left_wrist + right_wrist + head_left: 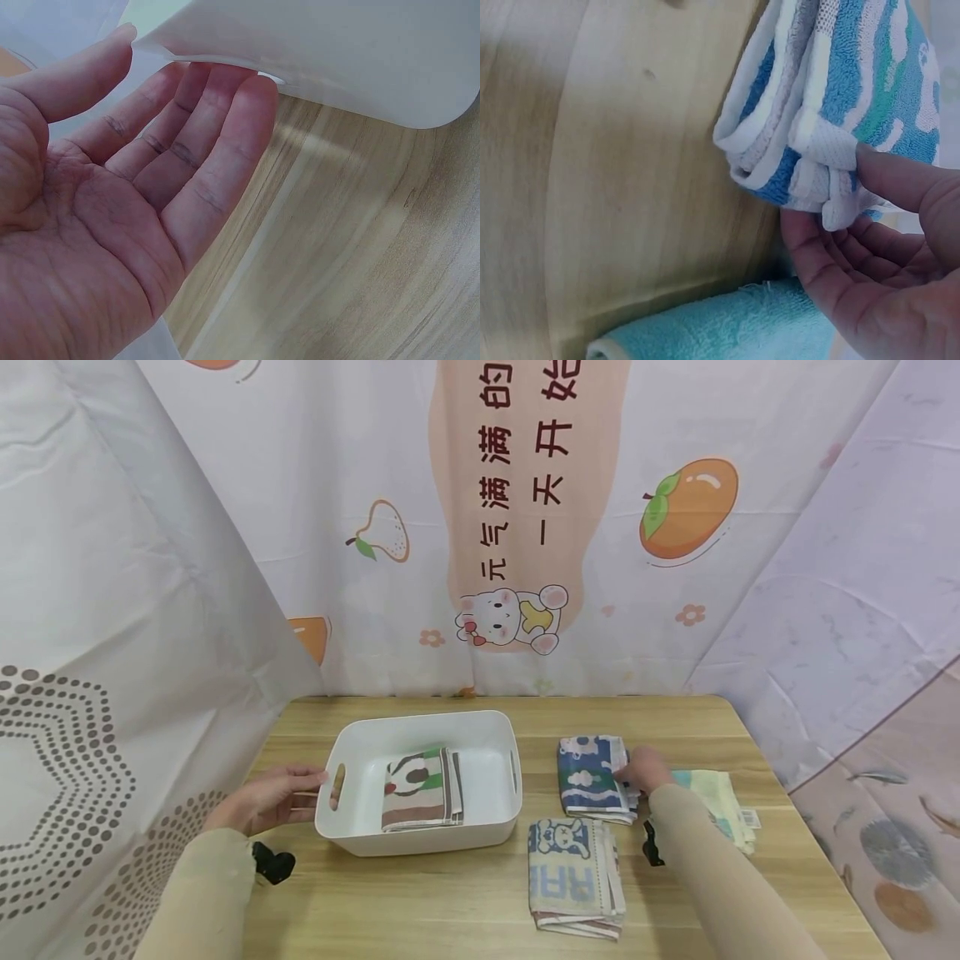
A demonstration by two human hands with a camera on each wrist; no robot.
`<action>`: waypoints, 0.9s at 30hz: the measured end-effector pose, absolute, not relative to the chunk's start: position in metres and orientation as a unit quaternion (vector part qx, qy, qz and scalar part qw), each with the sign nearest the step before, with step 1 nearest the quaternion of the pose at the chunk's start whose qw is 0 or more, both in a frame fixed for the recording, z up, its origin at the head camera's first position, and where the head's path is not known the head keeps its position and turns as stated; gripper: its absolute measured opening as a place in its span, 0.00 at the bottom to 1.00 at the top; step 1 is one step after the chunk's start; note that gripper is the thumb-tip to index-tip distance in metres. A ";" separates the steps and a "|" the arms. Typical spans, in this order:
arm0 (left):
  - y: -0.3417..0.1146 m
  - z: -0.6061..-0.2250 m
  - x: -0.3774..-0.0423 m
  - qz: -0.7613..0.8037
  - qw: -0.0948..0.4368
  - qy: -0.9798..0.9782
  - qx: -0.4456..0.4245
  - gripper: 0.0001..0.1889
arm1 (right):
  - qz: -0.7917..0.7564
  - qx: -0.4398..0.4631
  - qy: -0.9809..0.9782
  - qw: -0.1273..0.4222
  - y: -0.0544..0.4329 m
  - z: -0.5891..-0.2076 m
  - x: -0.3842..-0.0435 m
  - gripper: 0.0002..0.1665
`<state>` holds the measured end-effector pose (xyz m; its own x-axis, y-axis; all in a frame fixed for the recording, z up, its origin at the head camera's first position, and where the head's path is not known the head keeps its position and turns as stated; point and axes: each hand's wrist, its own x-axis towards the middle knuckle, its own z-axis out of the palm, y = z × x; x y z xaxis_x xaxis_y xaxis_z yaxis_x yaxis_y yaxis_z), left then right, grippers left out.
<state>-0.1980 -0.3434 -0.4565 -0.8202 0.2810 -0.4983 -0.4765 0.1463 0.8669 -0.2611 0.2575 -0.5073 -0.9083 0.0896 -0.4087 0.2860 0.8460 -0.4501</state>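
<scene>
In the head view, a white plastic basket (480, 837) stands at the left of the table, holding one folded brown, white and green towel (422, 789). My left hand (273, 797) is at its left end; in the left wrist view the fingertips (251, 97) tuck in at the handle slot, with the thumb beside the rim. Over on the right, my right hand (647, 768) pinches the edge of a folded blue, white and green towel (588, 777). The right wrist view has the thumb above the towel's white hem (825, 142) and fingers beneath it.
Nearer the front lies a folded beige and blue bear towel (566, 868). A yellow and teal towel (712, 797) sits to the right, partly behind the right forearm. Printed curtains (375, 652) hang behind the wooden table (390, 902) and along both sides.
</scene>
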 end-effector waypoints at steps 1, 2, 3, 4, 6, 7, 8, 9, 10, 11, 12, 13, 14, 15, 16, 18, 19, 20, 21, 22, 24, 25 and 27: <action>-0.344 -0.456 -0.198 0.650 0.292 0.698 -0.069 0.28 | -0.259 0.100 0.942 0.190 0.257 -0.508 -0.262 0.15; -0.344 -0.457 -0.198 0.651 0.292 0.698 -0.069 0.28 | -0.259 0.101 0.942 0.190 0.257 -0.508 -0.262 0.15; -0.344 -0.457 -0.198 0.652 0.292 0.697 -0.069 0.28 | -0.257 0.100 0.942 0.190 0.257 -0.508 -0.263 0.16; -0.344 -0.457 -0.198 0.652 0.293 0.696 -0.069 0.28 | -0.258 0.100 0.942 0.191 0.257 -0.509 -0.263 0.16; -0.344 -0.457 -0.198 0.653 0.293 0.695 -0.069 0.28 | -0.258 0.100 0.942 0.192 0.257 -0.509 -0.263 0.16; -0.344 -0.457 -0.198 0.653 0.293 0.695 -0.071 0.28 | -0.261 0.102 0.940 0.193 0.258 -0.510 -0.263 0.17; -0.344 -0.457 -0.198 0.653 0.293 0.695 -0.072 0.28 | -0.262 0.103 0.940 0.193 0.258 -0.510 -0.263 0.16; -0.344 -0.457 -0.199 0.652 0.293 0.695 -0.074 0.28 | -0.262 0.102 0.940 0.193 0.258 -0.510 -0.263 0.16; -0.343 -0.457 -0.199 0.652 0.293 0.696 -0.075 0.27 | -0.264 0.102 0.940 0.193 0.259 -0.510 -0.263 0.16; -0.343 -0.457 -0.199 0.651 0.292 0.696 -0.077 0.27 | -0.266 0.103 0.939 0.194 0.259 -0.511 -0.263 0.16; -0.343 -0.457 -0.199 0.651 0.292 0.697 -0.078 0.27 | -0.269 0.104 0.938 0.194 0.259 -0.511 -0.263 0.16; -0.342 -0.457 -0.199 0.650 0.292 0.697 -0.078 0.27 | -0.271 0.106 0.937 0.195 0.260 -0.511 -0.264 0.16; -0.342 -0.457 -0.199 0.650 0.292 0.697 -0.078 0.27 | -0.272 0.106 0.936 0.196 0.260 -0.512 -0.264 0.16; -0.342 -0.457 -0.199 0.651 0.292 0.697 -0.077 0.27 | -0.273 0.108 0.936 0.197 0.260 -0.513 -0.264 0.16; -0.343 -0.457 -0.199 0.651 0.292 0.697 -0.076 0.27 | -0.273 0.109 0.935 0.198 0.260 -0.513 -0.264 0.16; -0.343 -0.457 -0.199 0.652 0.291 0.696 -0.076 0.27 | -0.274 0.110 0.935 0.198 0.260 -0.513 -0.264 0.17; -0.343 -0.458 -0.199 0.652 0.291 0.696 -0.076 0.28 | -0.274 0.111 0.935 0.198 0.259 -0.513 -0.264 0.17; -0.343 -0.458 -0.199 0.652 0.290 0.697 -0.077 0.28 | -0.274 0.111 0.934 0.198 0.259 -0.514 -0.264 0.18; -0.344 -0.459 -0.199 0.651 0.290 0.697 -0.077 0.28 | -0.275 0.112 0.935 0.197 0.259 -0.514 -0.264 0.18; -0.344 -0.459 -0.199 0.651 0.290 0.698 -0.079 0.29 | -0.276 0.112 0.934 0.197 0.259 -0.514 -0.264 0.18; -0.344 -0.460 -0.199 0.650 0.288 0.699 -0.082 0.29 | -0.279 0.112 0.934 0.195 0.259 -0.514 -0.264 0.18; -0.344 -0.460 -0.199 0.649 0.288 0.699 -0.083 0.29 | -0.280 0.113 0.933 0.195 0.259 -0.515 -0.264 0.17; -0.344 -0.460 -0.199 0.649 0.288 0.699 -0.084 0.29 | -0.282 0.112 0.933 0.195 0.259 -0.515 -0.264 0.17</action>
